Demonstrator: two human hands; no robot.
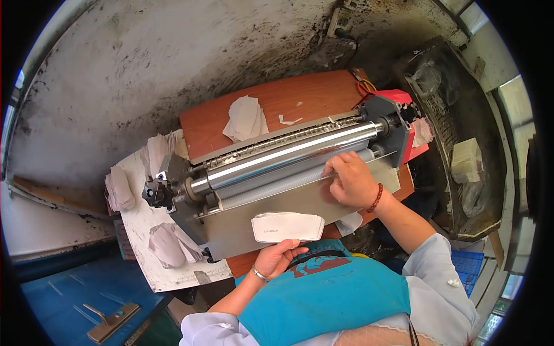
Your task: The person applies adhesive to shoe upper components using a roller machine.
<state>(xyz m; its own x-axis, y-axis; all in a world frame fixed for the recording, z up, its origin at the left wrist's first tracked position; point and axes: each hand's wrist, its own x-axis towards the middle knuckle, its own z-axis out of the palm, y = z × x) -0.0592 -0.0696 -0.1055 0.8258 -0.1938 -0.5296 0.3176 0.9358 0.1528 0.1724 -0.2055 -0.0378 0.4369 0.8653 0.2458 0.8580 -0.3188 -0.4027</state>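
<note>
My left hand (276,259) pinches the near edge of a stack of white cut-out pieces (288,227), thumb on top. The stack is long, with angled ends and a small line of print, and lies over the front metal plate (231,235) of a roller machine. My right hand (350,180), with a beaded bracelet on its wrist, is closed at the plate's far edge, close to the grey ridged lower roller (271,185). Its fingertips are curled down, and whatever they hold is hidden. Behind sits a shiny steel roller (294,151).
White piles lie around the machine: one on the brown board (213,109) behind, others on the white table (158,277) at left. Black knobs (157,193) stick out at the machine's ends. A dark metal trough (461,225) holding a block stands at right.
</note>
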